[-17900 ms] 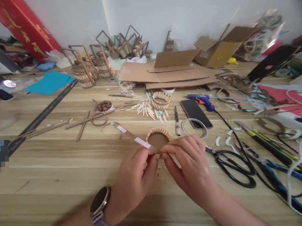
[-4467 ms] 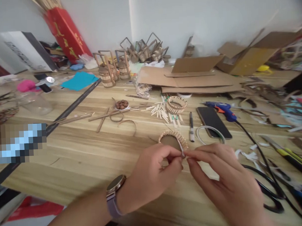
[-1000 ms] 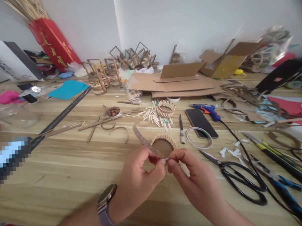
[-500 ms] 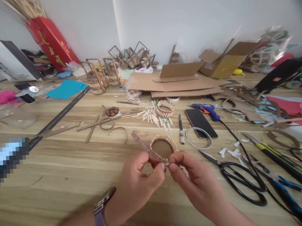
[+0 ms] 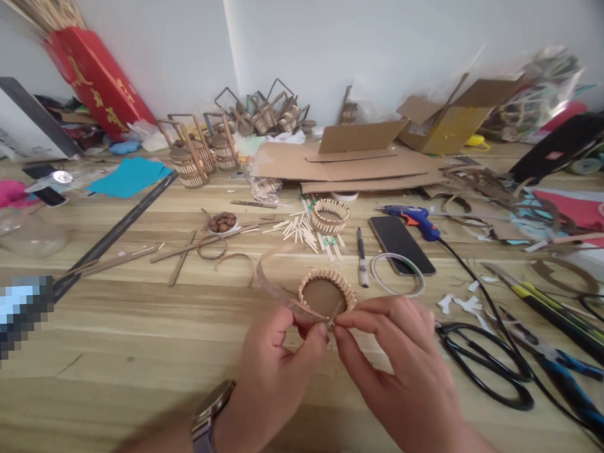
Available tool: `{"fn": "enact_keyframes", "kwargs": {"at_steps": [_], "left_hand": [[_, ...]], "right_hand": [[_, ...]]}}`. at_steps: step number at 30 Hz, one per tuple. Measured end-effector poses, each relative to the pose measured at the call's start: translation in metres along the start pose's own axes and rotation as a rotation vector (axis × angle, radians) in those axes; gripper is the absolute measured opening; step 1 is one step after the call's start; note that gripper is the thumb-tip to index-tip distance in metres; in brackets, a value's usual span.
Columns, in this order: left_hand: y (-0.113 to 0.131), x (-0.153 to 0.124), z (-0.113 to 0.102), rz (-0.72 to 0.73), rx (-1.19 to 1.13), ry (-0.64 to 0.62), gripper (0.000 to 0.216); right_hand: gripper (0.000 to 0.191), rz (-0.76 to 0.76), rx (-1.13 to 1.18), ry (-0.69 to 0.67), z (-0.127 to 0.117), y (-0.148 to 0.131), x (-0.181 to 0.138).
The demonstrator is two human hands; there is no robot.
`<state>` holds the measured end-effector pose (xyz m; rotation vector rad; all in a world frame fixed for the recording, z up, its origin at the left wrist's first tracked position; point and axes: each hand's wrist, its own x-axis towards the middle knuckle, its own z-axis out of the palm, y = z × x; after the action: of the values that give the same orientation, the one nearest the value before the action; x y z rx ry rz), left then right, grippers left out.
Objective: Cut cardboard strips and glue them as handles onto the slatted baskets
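A small round basket (image 5: 325,295) with a brown base and a ring of short wooden sticks stands on the table right in front of my hands. My left hand (image 5: 278,374) is closed on a thin brown strip (image 5: 269,285), which curls up and away to the left of the basket. At the basket's near rim, my right hand (image 5: 405,362) pinches the strip's end between thumb and forefinger. The fingertips of both hands nearly meet there and partly hide the end and the near sticks.
Beyond lie a second stick ring (image 5: 331,216), loose sticks (image 5: 302,232) and a bowl of brown beads (image 5: 222,222). To the right are a pen (image 5: 362,257), phone (image 5: 403,245), tape roll (image 5: 397,274), glue gun (image 5: 416,220), scissors (image 5: 483,365), cutter (image 5: 561,315) and pliers (image 5: 553,362). Finished baskets (image 5: 192,166) stand behind.
My right hand has turned and lifted its knuckles, now covering the scissor blades. The strip's free end has swung into a wider curve to the left. The basket stays in place.
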<state>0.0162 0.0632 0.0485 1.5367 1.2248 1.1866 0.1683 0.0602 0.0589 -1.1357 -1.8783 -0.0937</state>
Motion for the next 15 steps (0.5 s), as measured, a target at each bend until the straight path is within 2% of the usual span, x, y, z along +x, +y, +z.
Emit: {"fn": "enact_keyframes", "kwargs": {"at_steps": [4,15], "left_hand": [[-0.0013,-0.0009,0.0004,0.031,0.067,-0.012,0.013],[0.0012,-0.0015,-0.0005,0.235,0.234,-0.028,0.013]], "right_hand": [[0.009,0.011,0.015,-0.009,0.0005,0.0012,-0.0008],[0.011,0.078,0.098,-0.016,0.0025,0.0047,-0.0023]]}}
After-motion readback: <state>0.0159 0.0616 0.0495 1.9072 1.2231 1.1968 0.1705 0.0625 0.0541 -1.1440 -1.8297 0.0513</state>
